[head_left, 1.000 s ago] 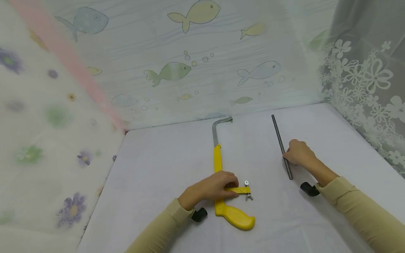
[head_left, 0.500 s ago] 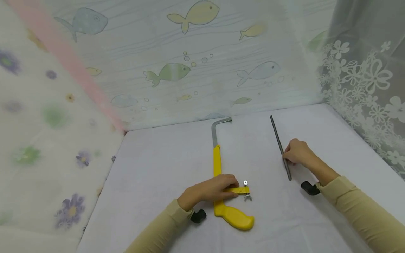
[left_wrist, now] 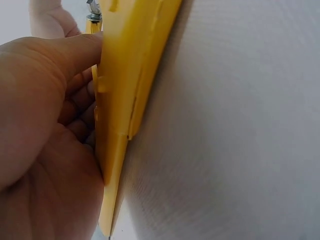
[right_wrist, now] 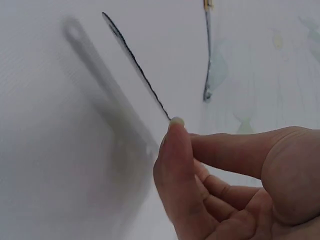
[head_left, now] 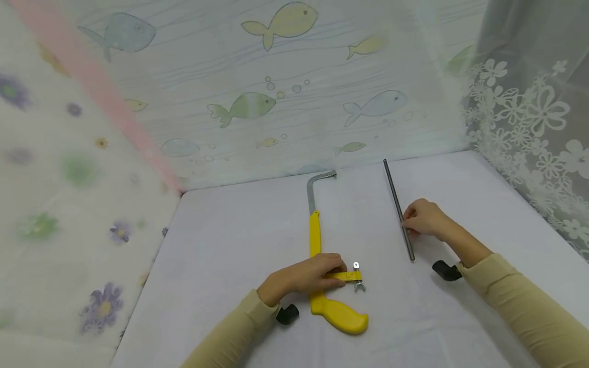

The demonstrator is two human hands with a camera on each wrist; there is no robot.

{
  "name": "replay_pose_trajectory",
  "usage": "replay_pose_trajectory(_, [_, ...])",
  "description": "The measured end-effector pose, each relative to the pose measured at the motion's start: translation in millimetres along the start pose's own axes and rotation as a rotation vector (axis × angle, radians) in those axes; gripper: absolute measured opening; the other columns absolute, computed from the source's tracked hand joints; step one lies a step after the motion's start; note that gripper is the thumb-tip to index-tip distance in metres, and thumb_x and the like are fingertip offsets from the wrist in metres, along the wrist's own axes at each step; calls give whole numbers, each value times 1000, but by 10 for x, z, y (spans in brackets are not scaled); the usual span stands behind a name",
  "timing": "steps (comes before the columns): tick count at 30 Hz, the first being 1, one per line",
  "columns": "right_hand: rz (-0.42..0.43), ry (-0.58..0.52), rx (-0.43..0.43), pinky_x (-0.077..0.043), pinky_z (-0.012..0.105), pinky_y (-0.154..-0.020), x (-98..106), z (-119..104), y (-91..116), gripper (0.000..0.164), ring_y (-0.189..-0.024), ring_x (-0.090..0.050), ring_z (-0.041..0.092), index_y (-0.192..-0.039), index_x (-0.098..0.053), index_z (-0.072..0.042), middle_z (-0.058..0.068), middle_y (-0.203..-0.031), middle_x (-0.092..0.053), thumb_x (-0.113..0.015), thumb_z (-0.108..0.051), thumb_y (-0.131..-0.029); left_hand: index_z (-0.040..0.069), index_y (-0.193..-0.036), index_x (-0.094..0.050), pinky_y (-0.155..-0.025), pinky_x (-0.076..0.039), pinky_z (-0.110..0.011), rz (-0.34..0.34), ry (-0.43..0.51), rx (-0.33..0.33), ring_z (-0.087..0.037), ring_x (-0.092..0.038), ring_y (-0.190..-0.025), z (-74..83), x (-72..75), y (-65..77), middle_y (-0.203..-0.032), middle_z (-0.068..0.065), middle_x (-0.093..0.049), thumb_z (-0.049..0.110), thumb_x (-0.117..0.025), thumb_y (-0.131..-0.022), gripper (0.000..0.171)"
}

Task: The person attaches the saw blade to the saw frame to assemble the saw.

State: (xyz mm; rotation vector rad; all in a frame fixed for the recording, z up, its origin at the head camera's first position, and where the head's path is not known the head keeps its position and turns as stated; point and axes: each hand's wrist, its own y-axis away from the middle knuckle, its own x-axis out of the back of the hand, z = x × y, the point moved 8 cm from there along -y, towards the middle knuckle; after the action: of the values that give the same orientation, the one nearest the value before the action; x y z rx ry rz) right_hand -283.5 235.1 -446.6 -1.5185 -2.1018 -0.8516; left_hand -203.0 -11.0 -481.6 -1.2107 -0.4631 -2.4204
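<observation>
A hacksaw frame [head_left: 315, 232] lies on the white table, with a yellow body, a yellow handle [head_left: 345, 317] and a bent grey metal front end [head_left: 312, 191]. My left hand [head_left: 308, 274] grips its yellow arm, which ends in a blade pin [head_left: 356, 266] and a wing nut [head_left: 360, 287]. In the left wrist view, the thumb presses along the yellow metal [left_wrist: 122, 65]. To the right, my right hand [head_left: 425, 220] pinches a dark hacksaw blade [head_left: 397, 202] between thumb and forefinger. The right wrist view shows the blade's wavy toothed edge [right_wrist: 139, 69] and its shadow apart from it.
The table [head_left: 230, 240] is covered in white cloth. A fish-patterned curtain [head_left: 294, 112] hangs along the back edge, a flowered one [head_left: 60, 255] at the left and a lace one [head_left: 543, 122] at the right. Black wrist cameras [head_left: 287, 314] sit under both wrists.
My right hand has moved a little left with the hacksaw blade, bringing it nearer the saw frame. The left hand keeps its grip on the frame in nearly the same place.
</observation>
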Motion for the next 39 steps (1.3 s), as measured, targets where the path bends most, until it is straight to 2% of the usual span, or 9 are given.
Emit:
replay_pose_trajectory(5, [-89,-134,73,-59,32,-67,-150,-105,-77,21,-72,-65,16,-107,-59,16,14,-88,-64,-61,-2,-98,11,-118,-64,-83,-45,-13,16,12,-9,-3,-51,-91,2,21,26,-109,6,-60,21,-65,-102,19])
replay_pose_trajectory(13, [-232,-301,126,-59,31,-74,-415,-234,-152,29,-78,-65,18,-118,-57,18,12,-92,-64,-59,-5,-101,11,-118,-64,-82,-46,-13,23,8,-15,-3,-51,-89,3,16,25,-106,7,-60,22,-66,-102,20])
replay_pose_trajectory(23, [-294,-354,146,-58,30,-75,-581,-310,-238,29,-78,-63,18,-118,-58,17,11,-90,-63,-60,-6,-101,10,-118,-64,-83,-45,-13,25,-13,-25,-3,-51,-89,13,24,16,-107,6,-60,23,-66,-102,20])
replay_pose_trajectory(39, [-322,-395,143,-57,28,-74,-701,-402,-312,27,-78,-62,16,-116,-58,17,9,-89,-61,-59,-6,-101,9,-119,-65,-84,-44,-13,29,-10,-19,-4,-51,-90,40,38,19,-108,4,-61,21,-66,-102,21])
